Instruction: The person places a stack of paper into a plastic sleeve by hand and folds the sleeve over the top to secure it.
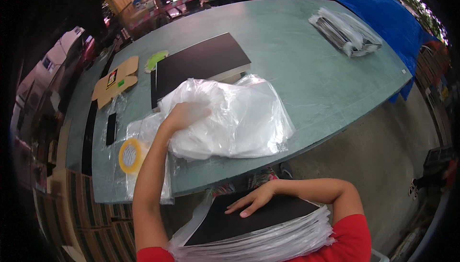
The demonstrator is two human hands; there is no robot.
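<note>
Left hand point(189, 116): laid over the clear plastic bags point(239, 123), too blurred to judge the opening of the fingers or any hold on the film.
Right hand point(256, 200): flat on the black top sheet point(282, 216) with fingers loosely spread, gripping nothing; probably steadying the layers against sliding.
Film-wrapped stack point(268, 244): close against the body, just below the near desk edge, likely for support.
Clear bags: heaped before the black-covered block point(203, 60), presumably for short reach.
Tape roll point(129, 155): lying on plastic at near left.
Desk point(287, 41): broad, grey-green, also carrying flattened cardboard point(114, 83) and a wrapped bundle point(346, 32).
Room: blue tarp point(383, 10) beyond, concrete-like floor point(373, 142) at right.
</note>
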